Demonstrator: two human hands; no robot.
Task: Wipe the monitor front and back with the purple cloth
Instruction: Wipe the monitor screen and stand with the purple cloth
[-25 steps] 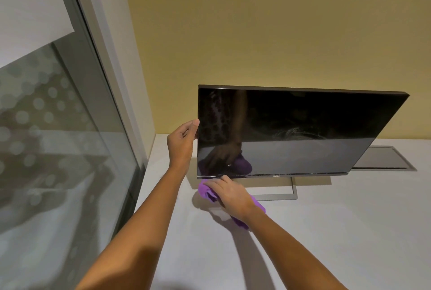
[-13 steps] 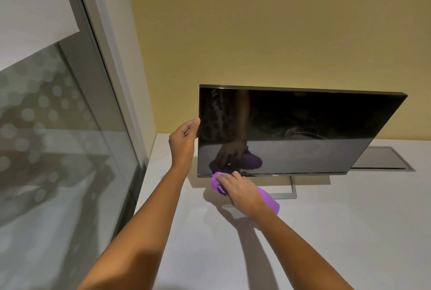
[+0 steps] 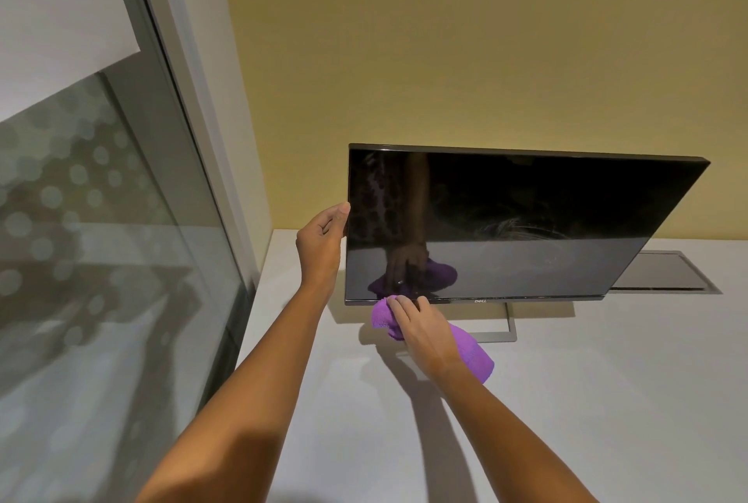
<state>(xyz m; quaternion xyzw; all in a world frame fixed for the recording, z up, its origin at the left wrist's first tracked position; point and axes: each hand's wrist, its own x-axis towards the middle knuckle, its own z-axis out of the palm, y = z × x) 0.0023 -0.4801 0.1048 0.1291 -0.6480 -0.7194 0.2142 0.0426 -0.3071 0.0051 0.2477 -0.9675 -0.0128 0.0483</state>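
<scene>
A black flat monitor [image 3: 526,219] stands on a white desk [image 3: 566,401], its dark screen facing me and its thin metal stand [image 3: 512,326] under it. My left hand [image 3: 321,243] grips the monitor's left edge at mid height. My right hand [image 3: 421,328] holds the bunched purple cloth [image 3: 471,352] and presses it against the lower bezel near the left corner. The hand and cloth are mirrored in the screen. The monitor's back is hidden.
A yellow wall rises right behind the monitor. A glass partition with a grey frame [image 3: 190,162] runs along the desk's left edge. A grey cable hatch [image 3: 664,274] lies flush in the desk behind the monitor's right side.
My right hand with the cloth has slid from the monitor's lower left corner a little to the right along the bottom edge. My left hand has kept its grip on the left edge.
</scene>
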